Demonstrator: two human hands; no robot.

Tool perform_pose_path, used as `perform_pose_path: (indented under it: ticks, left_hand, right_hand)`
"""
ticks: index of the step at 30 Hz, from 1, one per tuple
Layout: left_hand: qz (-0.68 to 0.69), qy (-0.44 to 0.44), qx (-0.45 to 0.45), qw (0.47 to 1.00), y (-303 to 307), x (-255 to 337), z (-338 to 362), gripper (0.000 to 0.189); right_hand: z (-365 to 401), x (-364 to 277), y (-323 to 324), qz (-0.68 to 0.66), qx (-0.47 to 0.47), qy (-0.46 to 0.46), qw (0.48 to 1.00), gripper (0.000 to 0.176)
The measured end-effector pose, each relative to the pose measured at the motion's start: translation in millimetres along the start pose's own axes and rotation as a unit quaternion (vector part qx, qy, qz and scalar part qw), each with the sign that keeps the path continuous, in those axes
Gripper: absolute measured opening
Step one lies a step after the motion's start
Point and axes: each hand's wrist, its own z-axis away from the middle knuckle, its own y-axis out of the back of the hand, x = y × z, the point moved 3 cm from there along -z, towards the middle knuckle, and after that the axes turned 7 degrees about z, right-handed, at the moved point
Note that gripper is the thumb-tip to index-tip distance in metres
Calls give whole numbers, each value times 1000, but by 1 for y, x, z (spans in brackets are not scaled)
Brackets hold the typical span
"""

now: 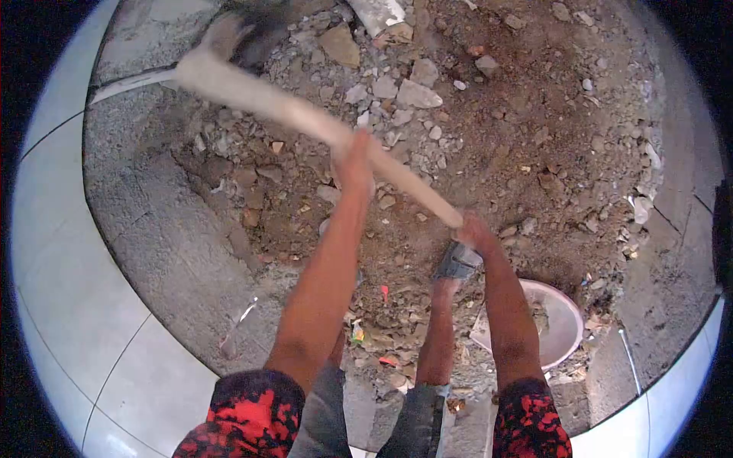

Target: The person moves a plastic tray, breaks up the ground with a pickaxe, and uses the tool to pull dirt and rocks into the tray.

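Note:
My left hand (355, 166) is closed around the middle of the long wooden handle of a pickaxe-like digging tool (416, 183). At the lower end of that handle, my right hand (475, 231) is wrapped round it. The handle slants to the upper left and thickens there. Motion blur smears the tool's head (223, 38), so its exact shape cannot be made out. Beneath lies broken rubble (405, 91) mixed with brown soil (519, 153).
A pale pink basin (569, 328) stands by my right forearm. One sandalled foot (458, 262) rests on the debris; the other is mostly hidden. Broken concrete (145, 221) and white tiles (69, 267) border the pit on the left. A whitish pipe-like piece (378, 14) lies at the top.

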Motion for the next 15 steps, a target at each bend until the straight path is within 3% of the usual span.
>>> perform_pose_path:
  ticks: [2,4,5,7,11,13,15]
  left_hand:
    - [0,41,-22,999,-5,-18,-27,19]
    - [-104,-81,15,991,-10,-15,-31,18]
    - [-108,-87,13,990,-12,-3,-32,18]
    - [-123,-9,32,992,-7,15,-20,18]
    - [-66,-15,-12,998,-3,52,2,16]
    - [-74,37,6,997,-3,73,24,15]
    - [-51,77,-22,995,0,86,40,15]
  right_hand:
    - [7,1,3,-81,-37,-41,995,50]
    - [27,-40,26,-16,-9,-32,999,49]
    - [33,-57,28,46,21,-22,998,49]
    - [52,-70,9,31,17,-29,999,47]
    - [112,-141,24,-10,14,-66,998,46]
    - [140,-158,18,4,-1,-84,996,51]
    - [165,-182,31,55,59,-74,994,54]
